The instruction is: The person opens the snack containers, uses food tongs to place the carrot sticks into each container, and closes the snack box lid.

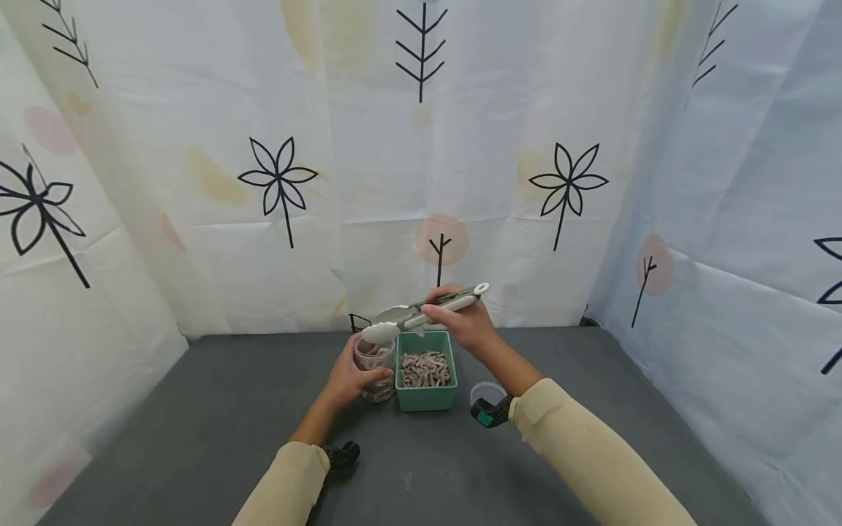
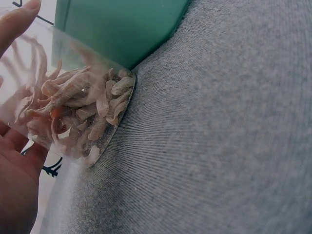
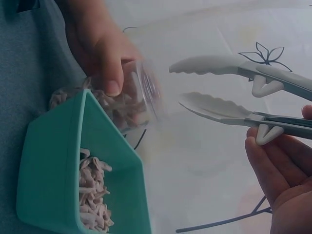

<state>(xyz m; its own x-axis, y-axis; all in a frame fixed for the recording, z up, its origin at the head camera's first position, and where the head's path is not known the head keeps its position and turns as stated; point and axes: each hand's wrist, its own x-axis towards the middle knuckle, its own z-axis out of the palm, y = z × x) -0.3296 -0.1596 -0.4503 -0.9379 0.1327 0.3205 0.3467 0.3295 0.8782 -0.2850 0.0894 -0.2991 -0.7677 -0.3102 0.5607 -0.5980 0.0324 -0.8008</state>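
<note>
My left hand [image 1: 345, 376] grips a clear jar [image 2: 73, 114] around its side, thumb in front. Pale, greyish-pink dried strips [image 2: 90, 97] fill much of the jar, which stands on the table with its mouth up. My right hand [image 1: 468, 325] holds grey-and-white kitchen tongs [image 3: 214, 66] by the handles. Their scalloped tips point at the jar's mouth, spread apart, with nothing between them. Directly right of the jar is a green rectangular bin [image 1: 426, 399]. More of the pale pieces [image 1: 426, 370] lie inside it, below the tongs in the head view.
A round translucent lid [image 1: 485, 391] lies on the grey table [image 1: 408, 475] to the right of the bin, partly covered by the right wrist's black camera mount [image 1: 492, 413]. Behind the table hangs a white patterned curtain [image 1: 368, 175], which continues along both sides.
</note>
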